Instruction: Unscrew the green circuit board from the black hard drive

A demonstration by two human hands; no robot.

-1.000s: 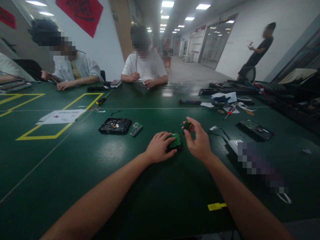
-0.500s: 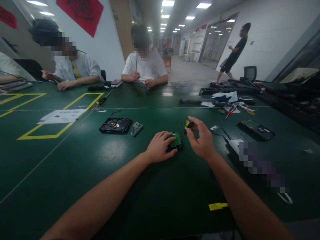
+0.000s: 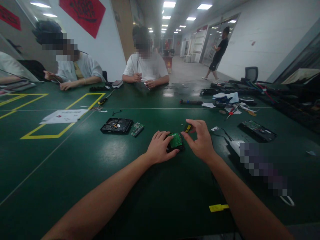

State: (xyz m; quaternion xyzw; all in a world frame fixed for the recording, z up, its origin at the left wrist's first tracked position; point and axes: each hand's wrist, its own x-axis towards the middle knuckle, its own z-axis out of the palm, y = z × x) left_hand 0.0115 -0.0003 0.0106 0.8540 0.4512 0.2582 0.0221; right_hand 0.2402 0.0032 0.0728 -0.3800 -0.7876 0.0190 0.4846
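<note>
My left hand (image 3: 158,148) lies over the left side of a hard drive (image 3: 176,141), holding it on the green table with fingers along the far side and thumb at the near edge. The drive's green circuit board faces up, partly covered by my fingers. Just right of the drive, my right hand (image 3: 201,141) grips a small yellow-and-black screwdriver (image 3: 188,128) between thumb and fingers. The screwdriver's handle tilts, and I cannot make out where its tip rests. Tiny bits (image 3: 182,124), perhaps screws, lie beyond the drive.
Left of my hands are an opened drive casing (image 3: 116,126) and a loose circuit board (image 3: 137,129). Another drive (image 3: 258,130) and a white-ended, blurred-out long object (image 3: 235,146) lie right. A red screwdriver (image 3: 232,112) and cables lie farther back. Two people sit opposite; another walks behind.
My right hand has shifted slightly, its thumb moving left toward the drive, and the screwdriver handle has turned. My left hand stays on the drive. The walking person has moved left.
</note>
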